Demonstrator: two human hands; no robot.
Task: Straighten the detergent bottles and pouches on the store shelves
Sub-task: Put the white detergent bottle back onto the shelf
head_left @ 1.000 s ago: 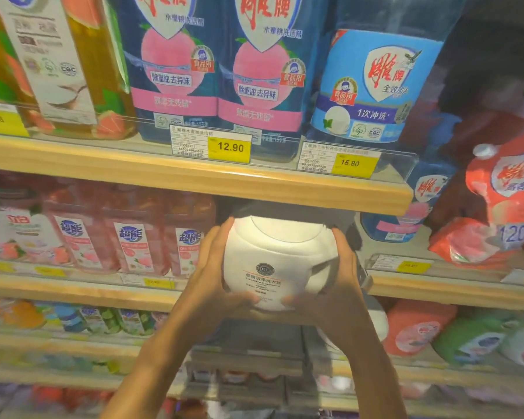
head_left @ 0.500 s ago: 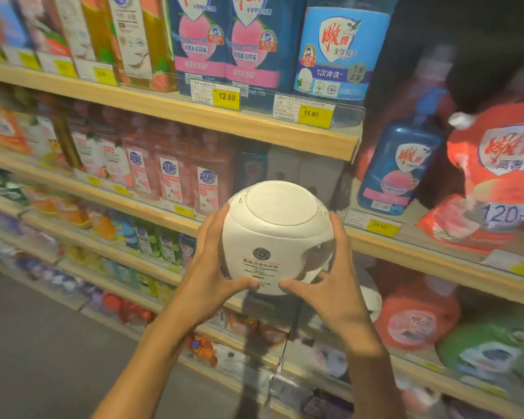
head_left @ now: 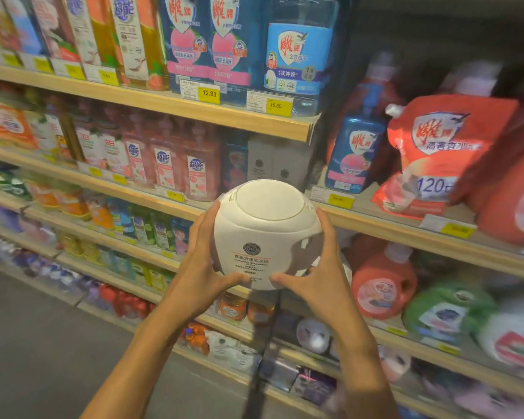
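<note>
two hands cradle the round white tub out in front of the shelves: your left hand and right hand curl around its sides. smooth and rounded, it could slip if you loosen either grip.

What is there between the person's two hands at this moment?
In the head view, a round white tub sits between the left hand and the right hand; both hands grip its sides.
</note>
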